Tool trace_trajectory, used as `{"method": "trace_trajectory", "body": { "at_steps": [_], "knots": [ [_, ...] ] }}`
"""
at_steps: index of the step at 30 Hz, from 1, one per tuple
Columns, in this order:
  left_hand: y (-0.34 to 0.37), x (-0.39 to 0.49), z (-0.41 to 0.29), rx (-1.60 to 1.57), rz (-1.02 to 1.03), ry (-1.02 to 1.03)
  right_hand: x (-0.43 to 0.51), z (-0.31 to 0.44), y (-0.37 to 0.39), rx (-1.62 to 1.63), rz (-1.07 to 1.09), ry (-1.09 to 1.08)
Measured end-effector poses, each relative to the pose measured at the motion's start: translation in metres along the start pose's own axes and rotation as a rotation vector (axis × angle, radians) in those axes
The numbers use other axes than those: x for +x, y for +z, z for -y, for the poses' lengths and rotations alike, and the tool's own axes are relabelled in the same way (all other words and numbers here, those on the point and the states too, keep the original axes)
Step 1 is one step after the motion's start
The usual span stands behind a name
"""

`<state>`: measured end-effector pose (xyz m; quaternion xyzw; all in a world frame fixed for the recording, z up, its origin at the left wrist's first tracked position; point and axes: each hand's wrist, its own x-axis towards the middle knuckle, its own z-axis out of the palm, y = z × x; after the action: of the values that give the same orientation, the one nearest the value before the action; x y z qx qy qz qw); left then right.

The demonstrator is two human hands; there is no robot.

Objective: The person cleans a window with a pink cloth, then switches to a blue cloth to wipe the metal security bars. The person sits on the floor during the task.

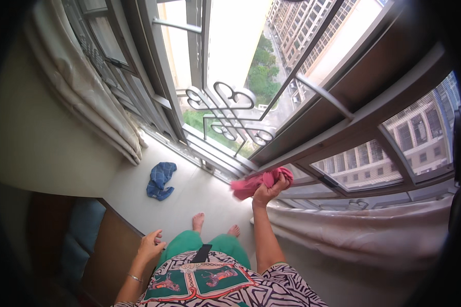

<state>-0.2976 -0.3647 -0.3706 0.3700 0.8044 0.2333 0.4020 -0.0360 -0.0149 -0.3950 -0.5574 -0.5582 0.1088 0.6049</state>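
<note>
My right hand [269, 191] grips a bunched pink cloth [249, 185] beside the lower part of the window frame. One end of the cloth hangs loose and looks blurred. My left hand [151, 245] is held low at my left side, its fingers apart and slightly curled, with nothing in it. A crumpled blue checked cloth [160, 180] lies on the pale floor ledge, ahead of my left hand and apart from it.
A metal window guard with scrollwork [230, 113] stands ahead, with a street and buildings far below. Framed window panes [359, 165] are on the right. Curtains hang at the left [96, 99] and right [361, 234]. A brown wooden edge [117, 238] is at lower left.
</note>
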Motion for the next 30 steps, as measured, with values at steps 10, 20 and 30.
{"method": "trace_trajectory", "body": {
  "at_steps": [10,20,30],
  "knots": [
    [-0.003,-0.026,0.059,0.036,0.011,-0.147,-0.065,-0.138,0.032,0.893,-0.107,1.253],
    [0.014,0.001,0.088,0.121,0.100,-0.084,0.040,-0.015,-0.078,1.439,0.266,1.074],
    [0.020,0.024,0.088,0.058,0.055,-0.103,0.106,0.088,-0.137,0.414,-0.260,0.134]
  ]
}}
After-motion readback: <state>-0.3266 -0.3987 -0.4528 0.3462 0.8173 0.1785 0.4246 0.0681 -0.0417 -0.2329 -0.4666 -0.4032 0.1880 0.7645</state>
